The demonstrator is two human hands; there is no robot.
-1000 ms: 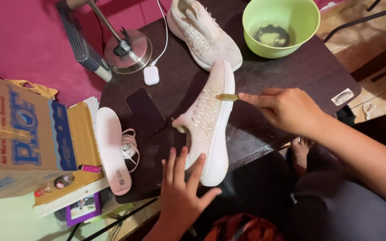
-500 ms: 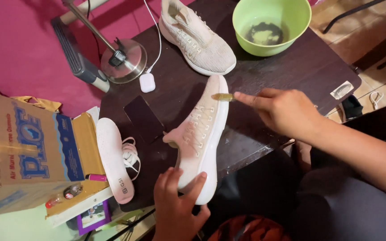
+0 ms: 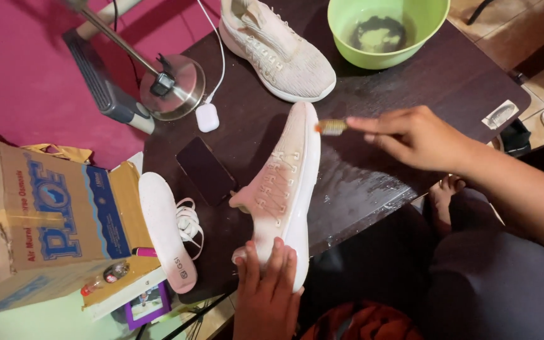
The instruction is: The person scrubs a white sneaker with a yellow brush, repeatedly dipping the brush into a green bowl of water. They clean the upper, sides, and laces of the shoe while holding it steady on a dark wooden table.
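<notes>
We scrub a pale sneaker [image 3: 284, 189] lying mid-surface [image 3: 410, 82], our left hand [image 3: 267, 291] pressing its heel flat, grip spread wide, our right hand [image 3: 413, 135] pinching a small brush [image 3: 330, 127] at its toe. Suds wet the wood; work looks part done. Counted: two sneakers, the second [image 3: 278, 47] untouched, one green bowl [image 3: 385, 31], one insole [image 3: 165, 230], one phone [image 3: 206, 171].

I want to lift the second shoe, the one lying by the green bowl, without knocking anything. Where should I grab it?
Probably by the open collar at the heel end of the second shoe, coming from above. It stands upright on its sole with the opening facing up, giving fingers a rim to hook. The toe end lies close to the green bowl, so that side looks more cramped.
</notes>
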